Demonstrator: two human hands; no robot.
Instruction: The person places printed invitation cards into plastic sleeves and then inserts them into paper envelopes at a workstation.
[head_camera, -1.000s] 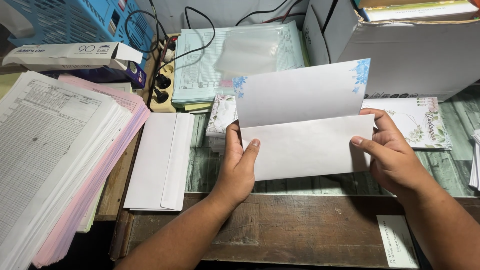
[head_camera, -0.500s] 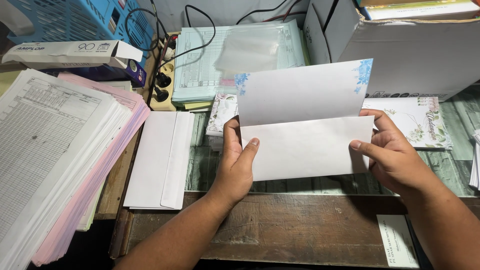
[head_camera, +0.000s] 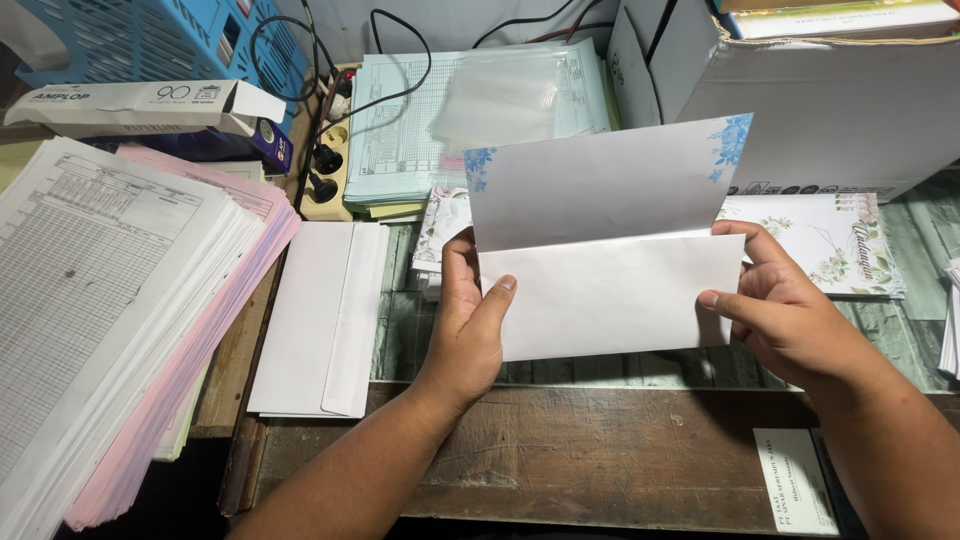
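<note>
The work area is a worn wooden table (head_camera: 580, 460) with a green-painted plank section behind it, crowded with paper stock. At the far right stands a large white cardboard box (head_camera: 830, 110). At the left lies a thick stack of printed grid forms, white sheets over pink sheets (head_camera: 110, 300), overhanging the table edge. A blue plastic basket (head_camera: 150, 40) sits at the upper left, with a long white carton with an open end flap (head_camera: 130, 105) lying in front of it. Behind the centre lies a pile of pale green ruled forms (head_camera: 400, 130) with a clear plastic sleeve (head_camera: 500, 95) on top. A plain white envelope stack (head_camera: 320, 315) lies flat between the grid forms and the hands. A floral-printed card (head_camera: 830, 245) lies flat just right of centre, under the box edge. A cream power strip with black plugs (head_camera: 325, 170) sits left of the green forms. The white folded sheet with blue floral corners (head_camera: 610, 250) is held above the table centre, its upper panel standing open and its lower panel facing the camera. The left hand (head_camera: 470, 320) has its grip clamped on the sheet's left edge, thumb on the front. The right hand (head_camera: 790, 310) has its grip clamped on the right edge, thumb across the front.
</note>
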